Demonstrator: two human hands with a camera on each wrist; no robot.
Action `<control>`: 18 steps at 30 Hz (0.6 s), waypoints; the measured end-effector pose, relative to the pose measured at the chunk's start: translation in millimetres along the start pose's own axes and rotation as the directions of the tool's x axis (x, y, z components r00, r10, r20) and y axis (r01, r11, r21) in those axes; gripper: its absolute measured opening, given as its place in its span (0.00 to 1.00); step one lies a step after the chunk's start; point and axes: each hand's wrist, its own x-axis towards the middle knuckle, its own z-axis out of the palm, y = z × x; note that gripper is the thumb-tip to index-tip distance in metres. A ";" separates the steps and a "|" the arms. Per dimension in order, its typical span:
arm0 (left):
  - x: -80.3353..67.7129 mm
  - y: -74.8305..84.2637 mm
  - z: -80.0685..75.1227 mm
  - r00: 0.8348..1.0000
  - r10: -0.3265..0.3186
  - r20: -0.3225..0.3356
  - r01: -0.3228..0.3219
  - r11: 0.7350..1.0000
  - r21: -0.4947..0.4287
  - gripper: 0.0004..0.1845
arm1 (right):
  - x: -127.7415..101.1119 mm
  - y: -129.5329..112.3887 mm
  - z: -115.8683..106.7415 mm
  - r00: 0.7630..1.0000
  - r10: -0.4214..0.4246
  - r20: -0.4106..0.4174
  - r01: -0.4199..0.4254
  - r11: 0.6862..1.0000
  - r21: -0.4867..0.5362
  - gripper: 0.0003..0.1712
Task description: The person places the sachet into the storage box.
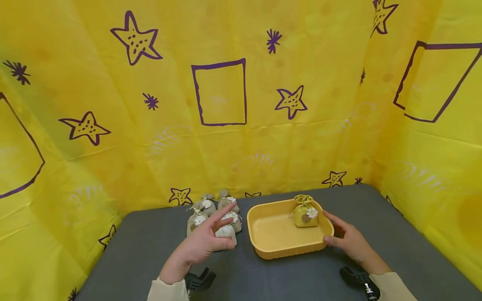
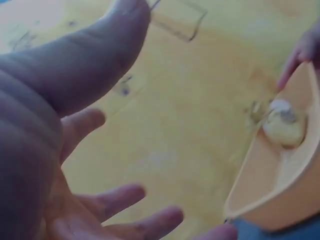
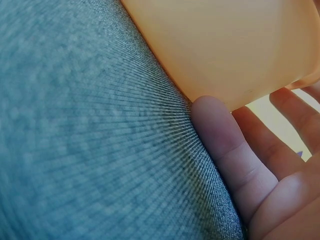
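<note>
A yellow plastic tray [image 1: 271, 234] sits on the table. Inside its right end stands a small yellow drawstring pouch [image 1: 306, 217] with a white flower and a round tag. My right hand [image 1: 350, 240] grips the tray's right end, thumb at the front corner and fingers around the far side. To the tray's left, my left hand [image 1: 203, 242] is held up with fingers spread, and the left wrist view shows nothing in it. Behind that hand stand several greyish-beige pouches [image 1: 195, 222] with white flowers, partly hidden by it. One paler pouch [image 1: 229, 237] is nearest.
The dark grey table [image 1: 150, 246] ends at yellow cloth walls [image 1: 226, 159] with purple drawings at the back and sides. Black wrist mounts [image 1: 199, 280] sit below both hands.
</note>
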 end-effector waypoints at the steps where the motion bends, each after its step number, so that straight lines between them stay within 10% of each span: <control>1: -4.8 -1.5 -7.5 1.000 -0.001 -0.009 0.001 1.000 -0.010 0.48 | -0.1 -0.1 -0.3 1.000 0.002 0.001 -0.002 1.000 0.000 0.42; 18: -28.3 -64.4 -75.0 0.965 -0.115 -0.237 0.130 0.990 0.051 0.42 | 0.9 -2.7 0.0 0.993 -0.116 0.021 0.117 0.991 -0.063 0.41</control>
